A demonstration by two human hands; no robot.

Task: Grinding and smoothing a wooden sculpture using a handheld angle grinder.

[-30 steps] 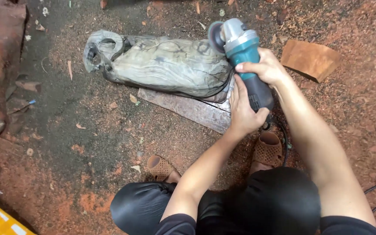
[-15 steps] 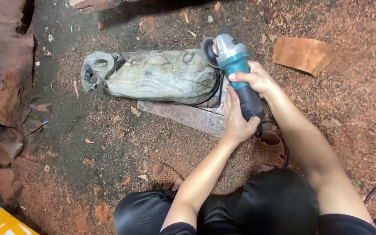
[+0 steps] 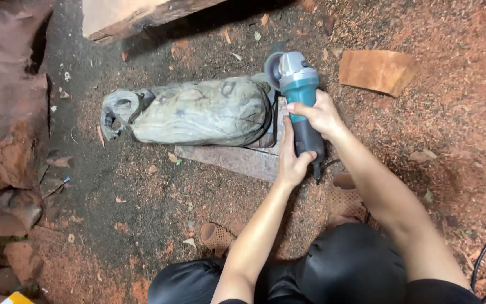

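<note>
Head view: both hands hold a teal grinder [image 3: 301, 107] at the right end of a grey carving [image 3: 198, 111] lying on the ground. The left hand [image 3: 291, 157] is wrapped tight around the grinder's dark rear handle, just right of the carving's end. The right hand [image 3: 319, 115] is clasped over the grinder's teal body, a little farther from the person than the left. The grinder's disc [image 3: 273, 68] sits at the carving's far right corner; whether they touch I cannot tell. A plank [image 3: 237, 160] lies under the carving's near edge. A wood offcut [image 3: 377, 70] lies well right of the carving. A timber beam [image 3: 136, 16] lies beyond the carving.
</note>
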